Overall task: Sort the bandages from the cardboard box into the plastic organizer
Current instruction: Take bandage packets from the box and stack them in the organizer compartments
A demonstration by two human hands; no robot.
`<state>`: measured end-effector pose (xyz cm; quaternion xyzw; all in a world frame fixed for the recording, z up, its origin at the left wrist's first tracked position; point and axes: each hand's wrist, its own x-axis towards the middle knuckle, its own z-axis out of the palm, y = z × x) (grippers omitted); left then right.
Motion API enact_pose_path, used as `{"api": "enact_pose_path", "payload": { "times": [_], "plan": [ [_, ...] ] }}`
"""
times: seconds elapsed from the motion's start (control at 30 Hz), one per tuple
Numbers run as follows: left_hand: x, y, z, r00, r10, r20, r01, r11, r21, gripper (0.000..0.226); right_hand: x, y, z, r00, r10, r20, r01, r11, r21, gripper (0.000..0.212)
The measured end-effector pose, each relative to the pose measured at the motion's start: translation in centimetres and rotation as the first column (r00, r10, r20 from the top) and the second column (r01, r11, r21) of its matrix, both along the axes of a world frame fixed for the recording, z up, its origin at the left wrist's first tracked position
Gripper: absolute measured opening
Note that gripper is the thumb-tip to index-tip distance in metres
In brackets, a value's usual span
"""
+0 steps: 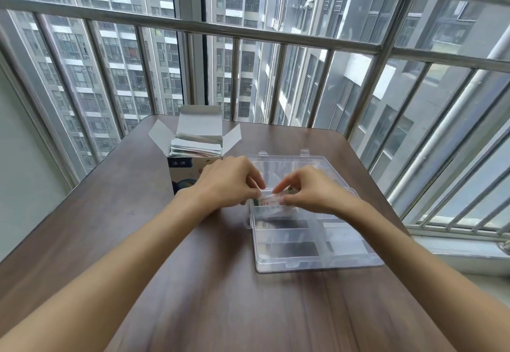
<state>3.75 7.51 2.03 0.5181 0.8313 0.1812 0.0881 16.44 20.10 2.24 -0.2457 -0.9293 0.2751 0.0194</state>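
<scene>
Both hands hold one small white wrapped bandage strip [271, 200] level over the far-left compartment of the clear plastic organizer w/ open lid [317, 262], prob. to drop it in flat. Left hand [229, 179] pinches its left end, right hand [306, 190] its right end, fingers curled, forearms converging. Behind-left of the organizer, the open white-and-blue cardboard box [194, 147] holds the remaining stack on the dark wood tabletop [193, 296].

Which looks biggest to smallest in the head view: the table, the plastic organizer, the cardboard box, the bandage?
1. Table
2. Plastic organizer, nearer the camera, so unsure against the box
3. Cardboard box
4. Bandage
</scene>
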Motion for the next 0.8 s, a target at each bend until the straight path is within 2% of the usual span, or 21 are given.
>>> {"api": "enact_pose_path", "payload": {
  "times": [0.13, 0.23, 0.3, 0.4, 0.57, 0.67, 0.8],
  "plan": [
    [0.2, 0.4, -0.2, 0.999, 0.024, -0.048, -0.023, 1.0, 0.015, 0.015, -0.7, -0.3, 0.5, 0.992, 0.045, 0.116, -0.078, 0.954, 0.291, 0.017],
    [0.6, 0.4, 0.0, 0.988, 0.014, -0.152, -0.011, 1.0, 0.019, 0.019, -1.1, -0.7, 0.8, 0.978, 0.073, 0.197, -0.168, 0.832, 0.529, 0.015],
    [0.9, 0.2, 0.1, 0.97, 0.021, -0.241, -0.001, 0.997, 0.083, 0.018, -1.4, -0.8, 1.1, 0.97, 0.091, 0.226, -0.212, 0.77, 0.602, 0.015],
    [1.0, 0.0, 0.0, 0.96, 0.06, -0.273, -0.027, 0.992, 0.125, 0.014, -2.1, -0.4, 1.5, 0.951, 0.073, 0.301, -0.232, 0.813, 0.535, 0.016],
    [0.8, -0.2, -0.8, 0.973, -0.008, -0.229, -0.011, 0.997, -0.082, 0.029, -2.9, 0.5, 1.6, 0.903, 0.114, 0.413, -0.239, 0.934, 0.265, 0.019],
    [1.0, 0.0, -1.1, 0.973, -0.061, -0.223, 0.023, 0.986, -0.167, 0.034, -3.2, 0.8, 1.7, 0.878, 0.145, 0.456, -0.226, 0.966, 0.127, 0.022],
    [1.3, 1.0, -1.1, 0.97, -0.055, -0.237, 0.002, 0.976, -0.218, 0.037, -3.1, 1.2, 1.8, 0.892, 0.136, 0.431, -0.155, 0.988, 0.009, 0.023]
  ]
}}
